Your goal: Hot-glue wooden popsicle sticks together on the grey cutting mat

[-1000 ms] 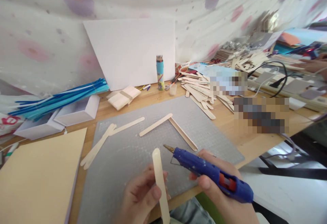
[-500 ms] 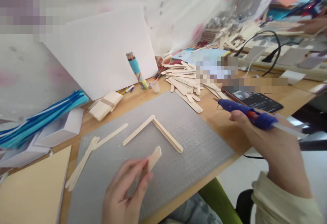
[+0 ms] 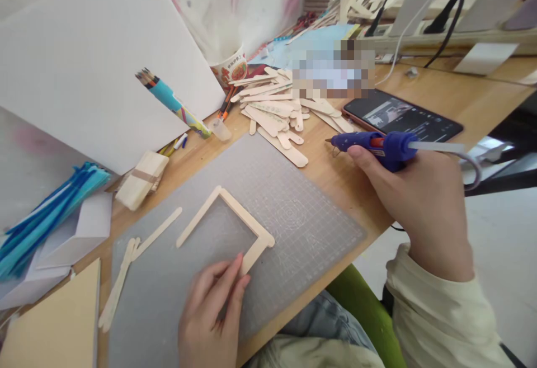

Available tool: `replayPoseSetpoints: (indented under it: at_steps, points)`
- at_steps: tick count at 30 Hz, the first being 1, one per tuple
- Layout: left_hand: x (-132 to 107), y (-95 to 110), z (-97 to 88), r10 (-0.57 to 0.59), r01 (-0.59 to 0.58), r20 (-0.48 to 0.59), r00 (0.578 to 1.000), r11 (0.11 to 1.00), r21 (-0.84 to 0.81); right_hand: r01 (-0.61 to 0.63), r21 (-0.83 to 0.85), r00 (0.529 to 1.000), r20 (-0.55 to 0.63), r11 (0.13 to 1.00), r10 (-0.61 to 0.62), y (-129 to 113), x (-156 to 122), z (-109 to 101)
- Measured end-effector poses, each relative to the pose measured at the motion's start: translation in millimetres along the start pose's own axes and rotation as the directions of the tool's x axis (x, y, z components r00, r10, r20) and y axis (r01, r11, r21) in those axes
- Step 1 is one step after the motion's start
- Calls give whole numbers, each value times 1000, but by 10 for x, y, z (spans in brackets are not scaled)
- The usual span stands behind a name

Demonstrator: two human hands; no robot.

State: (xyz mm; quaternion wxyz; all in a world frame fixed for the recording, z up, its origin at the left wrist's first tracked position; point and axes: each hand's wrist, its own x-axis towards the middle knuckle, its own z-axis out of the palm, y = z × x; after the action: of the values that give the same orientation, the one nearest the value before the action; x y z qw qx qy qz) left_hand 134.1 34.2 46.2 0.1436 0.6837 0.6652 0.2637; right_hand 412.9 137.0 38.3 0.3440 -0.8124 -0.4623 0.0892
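Observation:
My left hand (image 3: 218,301) pinches a wooden craft stick (image 3: 255,253), whose far end lies over the right end of a joined pair of sticks (image 3: 241,211) on the grey cutting mat (image 3: 302,256). The pair forms a corner at the top, so the three make an open-sided frame. My right hand (image 3: 423,206) is wrapped round a blue hot glue gun (image 3: 377,147), held above the table right of the mat. Its nozzle points left, and a clear glue stick (image 3: 438,147) sticks out of its back.
Loose craft sticks (image 3: 119,287) lie on the mat's left side. Behind the mat are a stick pile (image 3: 272,108), a small clear cup (image 3: 220,129), a pencil tube (image 3: 174,105) and a banded stick bundle (image 3: 142,179). A phone (image 3: 403,116) lies beyond the glue gun, near a power strip (image 3: 390,49).
My left hand has brought its craft stick from in front of the joined pair onto the pair's right end. The glue gun stays in my right hand; the view has shifted.

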Motion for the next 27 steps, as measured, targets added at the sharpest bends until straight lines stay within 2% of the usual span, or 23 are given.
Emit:
replayPoseSetpoints:
  at_steps: [7,21,27]
  points:
    - [-20,-13,23,-30,32,-33,999,998,57,78,64,997,-17,995,-77,32,-9,15]
    - [-9,30,36,-9,10,-14,1000,996,85,52,58,999,7,997,-53,20,-17,3]
    - [-18,60,105,29,-23,-108,994,998,59,50,11,998,35,999,-50,5,-5,2]
